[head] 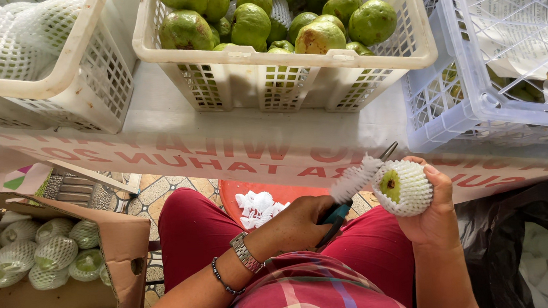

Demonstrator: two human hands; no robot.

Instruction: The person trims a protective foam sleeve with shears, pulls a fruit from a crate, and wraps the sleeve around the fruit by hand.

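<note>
Middle crate (371,58): sitting top centre, heaped with bare green guavas (317,36) — seemingly waiting for nets.
Blue crate (479,108): standing upper right, contents mostly hidden under paper.
Cardboard box (124,241): lying lower left, filling with netted guavas (54,253) — judged the finished share.
Right hand (436,216): cupping, fingers curled round a guava in white foam net (404,188), right of centre.
Left hand (300,223): gripping closed on scissors (337,214), trimming foam at the net's edge.

Brush handle (334,217) hidden in left hand (299,224).
</note>
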